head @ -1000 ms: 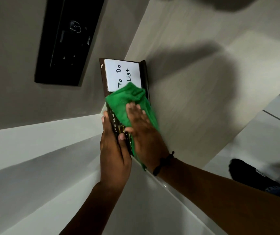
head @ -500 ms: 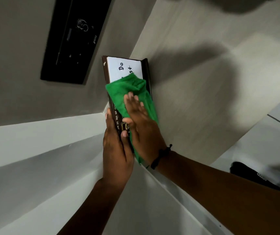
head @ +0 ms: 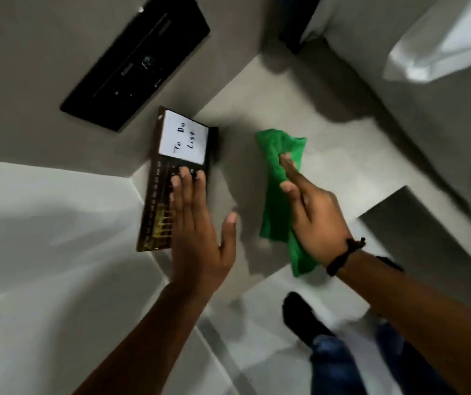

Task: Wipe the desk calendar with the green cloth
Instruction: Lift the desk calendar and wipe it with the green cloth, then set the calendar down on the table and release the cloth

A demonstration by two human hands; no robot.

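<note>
The dark brown desk calendar (head: 157, 201) stands against the wall at the corner of the beige counter, with a white "To Do List" card (head: 184, 142) on its upper part. My left hand (head: 197, 223) lies flat on the calendar's lower face, fingers spread, thumb out to the right. My right hand (head: 311, 218) is off to the right of the calendar, clear of it, and holds the green cloth (head: 278, 195), which hangs down along the palm and past the wrist.
A black panel (head: 134, 64) is set in the grey wall above left of the calendar. The beige counter (head: 328, 138) stretches right; a grey block (head: 428, 238) sits at its right. Below are my shoe (head: 302, 317), jeans and the pale floor.
My right hand has pulled the green cloth off the calendar and away to the right. My left hand has shifted from gripping the calendar's edge to lying flat on its face.
</note>
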